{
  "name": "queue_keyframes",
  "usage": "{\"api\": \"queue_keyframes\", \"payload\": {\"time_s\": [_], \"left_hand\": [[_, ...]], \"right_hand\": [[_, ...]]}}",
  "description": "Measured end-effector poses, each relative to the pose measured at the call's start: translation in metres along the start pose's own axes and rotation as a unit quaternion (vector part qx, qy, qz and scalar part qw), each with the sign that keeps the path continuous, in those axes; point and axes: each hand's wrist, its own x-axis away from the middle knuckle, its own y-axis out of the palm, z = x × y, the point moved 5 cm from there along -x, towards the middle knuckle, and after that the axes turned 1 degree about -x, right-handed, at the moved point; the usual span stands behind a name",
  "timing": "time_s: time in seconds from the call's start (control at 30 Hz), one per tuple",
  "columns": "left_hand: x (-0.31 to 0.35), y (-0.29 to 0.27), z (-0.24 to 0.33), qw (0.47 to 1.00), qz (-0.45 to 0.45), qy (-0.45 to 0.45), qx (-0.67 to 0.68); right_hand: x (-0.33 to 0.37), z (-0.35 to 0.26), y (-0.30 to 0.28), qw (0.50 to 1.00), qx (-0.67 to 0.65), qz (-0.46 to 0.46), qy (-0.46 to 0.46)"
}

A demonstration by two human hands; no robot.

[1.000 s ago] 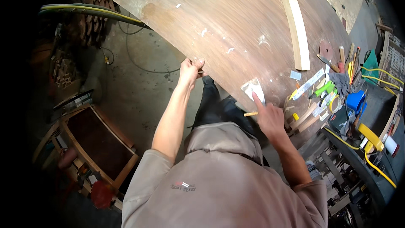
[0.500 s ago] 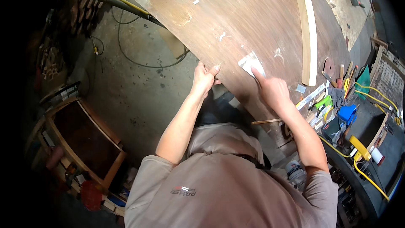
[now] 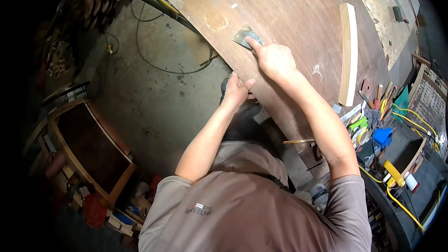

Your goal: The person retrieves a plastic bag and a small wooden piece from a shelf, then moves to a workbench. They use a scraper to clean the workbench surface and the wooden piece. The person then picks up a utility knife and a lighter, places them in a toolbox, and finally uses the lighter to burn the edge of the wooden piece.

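Observation:
My right hand (image 3: 276, 60) is closed on a flat metal scraper (image 3: 247, 36), with the index finger laid along it. The scraper's blade rests on the brown wooden panel (image 3: 289, 14), near its left edge; any handle is hidden in the palm. At the panel's near left edge my left hand (image 3: 239, 89) pinches the rim, thumb on top and fingers partly hidden beneath. A pale stained patch (image 3: 216, 19) lies just beyond the scraper, and a white smear (image 3: 317, 69) marks the surface right of my right forearm.
A curved pale wood strip (image 3: 347, 56) lies on the panel's right part. Tools, a blue object (image 3: 383, 137) and yellow cords (image 3: 407, 211) crowd the right side. Hoses (image 3: 144, 5) run along the far left edge. A wooden frame (image 3: 91, 147) stands lower left.
My right hand has swept the scraper left and away from me across the panel, toward the stained patch. My left hand keeps its hold on the edge. The view has shifted slightly.

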Motion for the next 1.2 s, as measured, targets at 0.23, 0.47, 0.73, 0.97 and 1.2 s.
{"api": "queue_keyframes", "payload": {"time_s": [0.23,0.47,0.73,0.97,1.2], "left_hand": [[-0.004,-0.002,-0.012,1.000,0.010,-0.003,-0.010],[0.000,-0.004,-0.002,1.000,0.002,-0.006,-0.009],[0.000,0.000,0.001,1.000,-0.001,-0.019,-0.020],[-0.001,-0.001,-0.005,0.999,0.027,-0.025,-0.026],[0.004,0.006,0.008,0.998,0.001,-0.029,-0.049]], "right_hand": [[0.119,0.044,0.058,0.821,-0.532,-0.054,0.201],[0.122,0.010,0.025,0.984,-0.070,0.039,0.158],[0.058,0.019,0.011,0.996,-0.050,0.010,0.080],[0.089,0.000,0.011,0.993,-0.040,0.111,0.023],[0.082,0.021,0.031,0.988,-0.053,0.014,0.147]]}}
